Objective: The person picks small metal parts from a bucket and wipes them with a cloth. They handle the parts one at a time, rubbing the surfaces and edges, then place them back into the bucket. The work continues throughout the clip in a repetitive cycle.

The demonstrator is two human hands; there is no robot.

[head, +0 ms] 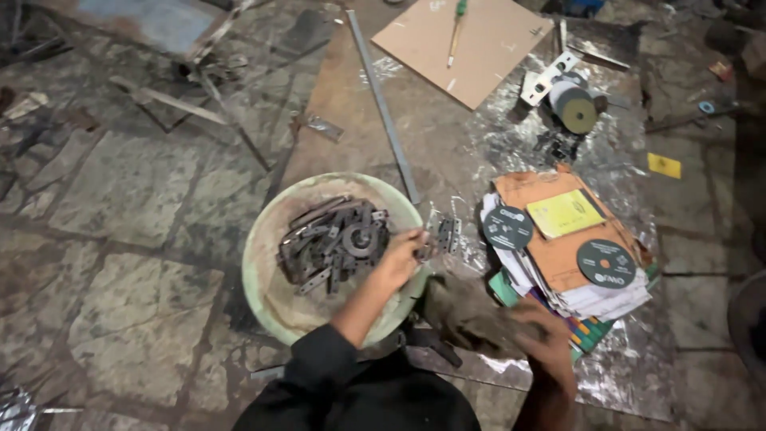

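I am crouching over a rusty metal sheet (351, 88) lying on a stone floor (128, 199), my left hand (396, 257) reaching across the rim of a pale green bowl (267, 263) heaped with dark metal hinges (331, 239). Its fingers are pinching a small hinge (445, 235) just past the bowl's right edge, beside a long metal bar (383, 108). My right hand (533, 329) is clenching a crumpled brown cloth (463, 313) low in front of me. To the right, two dark cutting discs (606, 263) are lying on a stack of papers and cardboard (558, 255). Further off, a screwdriver (456, 30) is resting on a brown board (495, 48).
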